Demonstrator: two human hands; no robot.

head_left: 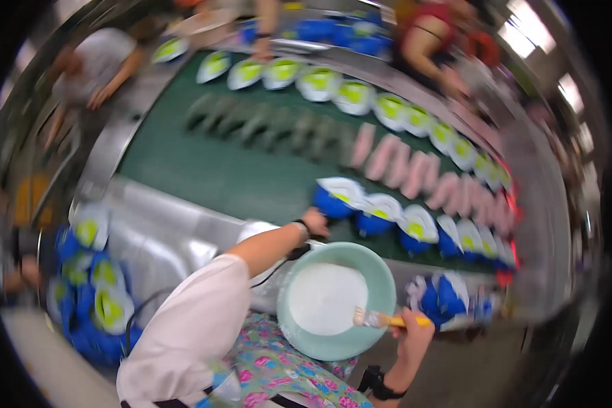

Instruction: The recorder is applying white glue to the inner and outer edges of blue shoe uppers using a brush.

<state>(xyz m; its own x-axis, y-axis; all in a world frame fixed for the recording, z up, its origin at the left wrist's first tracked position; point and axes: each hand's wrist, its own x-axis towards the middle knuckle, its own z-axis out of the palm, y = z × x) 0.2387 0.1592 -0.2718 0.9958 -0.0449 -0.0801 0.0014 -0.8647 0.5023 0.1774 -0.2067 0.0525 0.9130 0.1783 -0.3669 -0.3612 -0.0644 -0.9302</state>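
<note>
Right hand (415, 332) closed round a brush (375, 318) over the tub (383, 280) — plenty of white liquid (323, 294) left; left hand (313, 223) at a blue shoe upper (334, 202), belt's (183, 163) near edge, grip unclear; how much is brushed — cannot tell.

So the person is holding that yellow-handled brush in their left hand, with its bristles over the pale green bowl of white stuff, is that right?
Not quite: the head view shows the brush in the right hand. Its bristles are indeed over the pale green bowl of white stuff.
</note>
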